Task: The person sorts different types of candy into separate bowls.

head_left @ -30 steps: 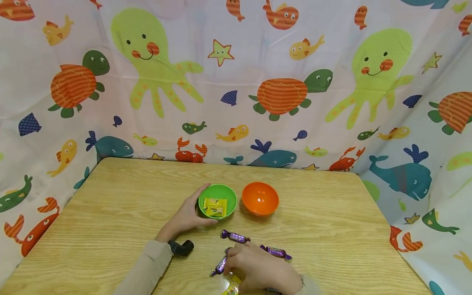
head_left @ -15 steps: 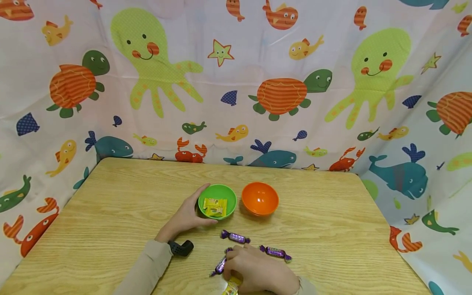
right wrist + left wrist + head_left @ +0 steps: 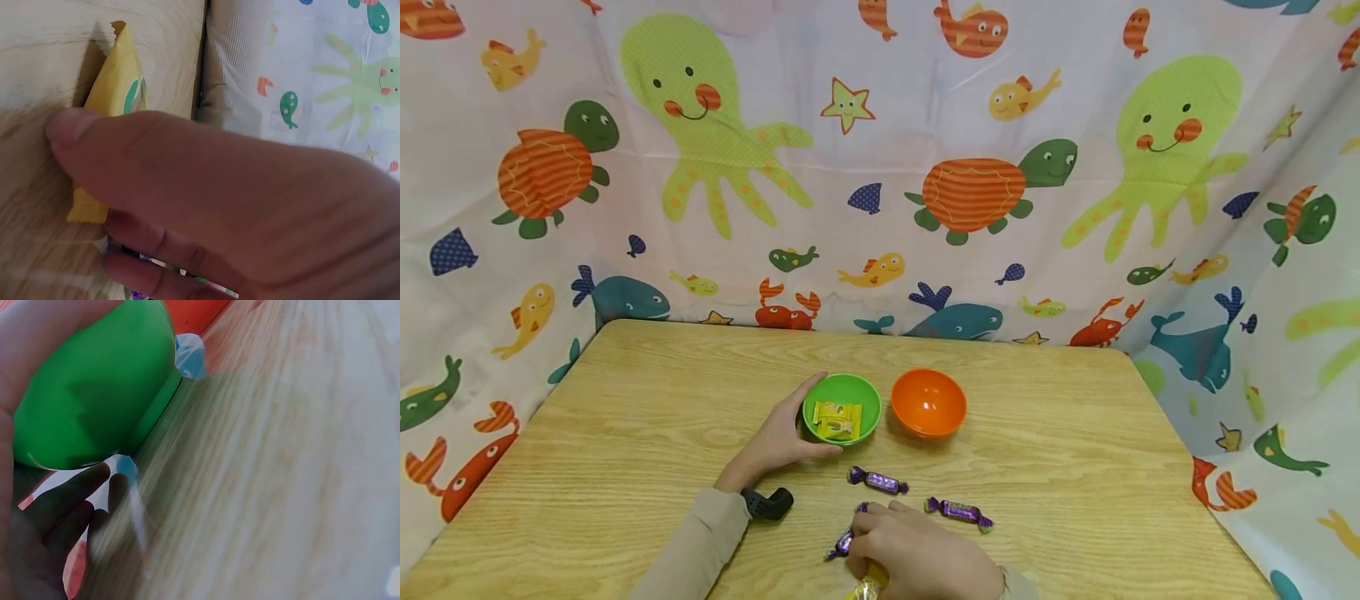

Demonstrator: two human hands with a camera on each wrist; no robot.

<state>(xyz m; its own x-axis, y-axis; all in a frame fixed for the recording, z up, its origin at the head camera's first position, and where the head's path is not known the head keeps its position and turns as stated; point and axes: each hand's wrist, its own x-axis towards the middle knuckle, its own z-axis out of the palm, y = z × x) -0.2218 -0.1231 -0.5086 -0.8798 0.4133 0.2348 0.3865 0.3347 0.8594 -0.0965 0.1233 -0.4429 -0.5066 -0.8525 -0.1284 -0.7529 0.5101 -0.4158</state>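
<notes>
My left hand holds the green bowl from its left side, thumb in front and fingers around the back. Two or so yellow-wrapped candies lie in that bowl. In the left wrist view the bowl's outer wall stands close over the wood. Low in the head view, my right hand pinches another yellow-wrapped candy, partly hidden beneath the fingers. The right wrist view has my thumb across this yellow wrapper. A purple-wrapped candy lies right beside the right fingertips, half covered.
An orange bowl stands just right of the green one. Two more purple-wrapped candies lie on the wooden table in front of the bowls. A black device sits at my left wrist. A sea-animal curtain hangs behind the table.
My right hand has shifted slightly left, its fingers closing over the yellow candy, which now shows less and sits at another angle. The left hand and green bowl have stayed put.
</notes>
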